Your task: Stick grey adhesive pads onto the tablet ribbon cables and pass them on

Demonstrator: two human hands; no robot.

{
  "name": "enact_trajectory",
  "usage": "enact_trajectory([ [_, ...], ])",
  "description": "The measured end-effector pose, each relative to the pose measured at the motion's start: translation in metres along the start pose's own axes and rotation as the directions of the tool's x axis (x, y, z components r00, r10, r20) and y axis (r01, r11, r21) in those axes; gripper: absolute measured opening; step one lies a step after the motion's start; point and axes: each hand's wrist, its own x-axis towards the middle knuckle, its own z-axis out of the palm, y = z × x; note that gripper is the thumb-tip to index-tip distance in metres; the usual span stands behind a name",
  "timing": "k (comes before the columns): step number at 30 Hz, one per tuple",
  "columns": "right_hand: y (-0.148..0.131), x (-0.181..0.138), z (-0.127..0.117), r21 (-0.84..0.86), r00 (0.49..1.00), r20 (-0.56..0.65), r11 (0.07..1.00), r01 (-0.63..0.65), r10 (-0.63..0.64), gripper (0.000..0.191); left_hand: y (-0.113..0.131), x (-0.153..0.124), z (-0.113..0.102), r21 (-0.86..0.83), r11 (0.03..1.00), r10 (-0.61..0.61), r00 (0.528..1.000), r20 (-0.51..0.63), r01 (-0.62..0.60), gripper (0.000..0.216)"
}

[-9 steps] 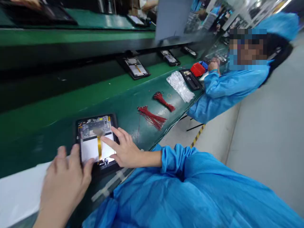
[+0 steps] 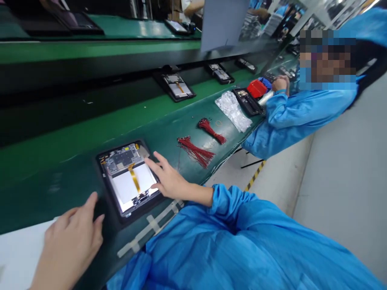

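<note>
An opened tablet (image 2: 119, 196) lies on the green bench, showing its circuit board, pale battery area and an orange-gold ribbon cable (image 2: 134, 179). My right hand (image 2: 171, 178) is over its right edge, index finger forward and thumb apart. At the index fingertip is a small grey-brown flat piece (image 2: 143, 151), which looks like tape or film; how it is held there is hidden. My left hand (image 2: 72, 237) is open, off the tablet's left side, fingers spread and holding nothing. Beneath that hand lies a white sheet (image 2: 21, 249).
Two bundles of red wires (image 2: 196, 152) lie right of the tablet, then a clear plastic bag (image 2: 232, 110), a black casing (image 2: 248, 102) and a red box (image 2: 256, 88). More open tablets (image 2: 178, 88) sit on the green strip behind. A co-worker (image 2: 314, 108) sits at right.
My left hand has come off the tablet's left edge toward the lower left. My right hand has drawn back from the middle to the right edge, the small flat piece travelling with its fingertip.
</note>
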Motion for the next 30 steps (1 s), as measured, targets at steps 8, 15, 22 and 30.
enact_trajectory([
  [8,0.026,0.006,-0.022,-0.003,0.985,0.056,0.986,0.164,-0.164,0.092,-0.018,-0.036,-0.019,-0.036,0.980,0.196,0.980,-0.028,-0.197,0.082],
  [15,0.013,0.001,-0.036,-0.143,0.972,-0.098,0.969,0.200,-0.215,0.082,0.111,-0.023,-0.021,-0.212,0.972,-0.125,0.987,-0.097,0.102,0.080],
  [22,-0.024,-0.017,-0.047,0.238,0.999,-0.043,0.971,-0.016,0.027,0.024,0.137,-0.032,-0.010,-0.402,0.887,-0.304,0.942,-0.139,0.227,0.081],
  [30,-0.025,-0.014,-0.024,0.287,0.976,0.126,0.935,-0.209,0.179,0.015,0.128,-0.031,-0.009,-0.434,0.863,-0.330,0.939,-0.100,0.257,0.079],
])
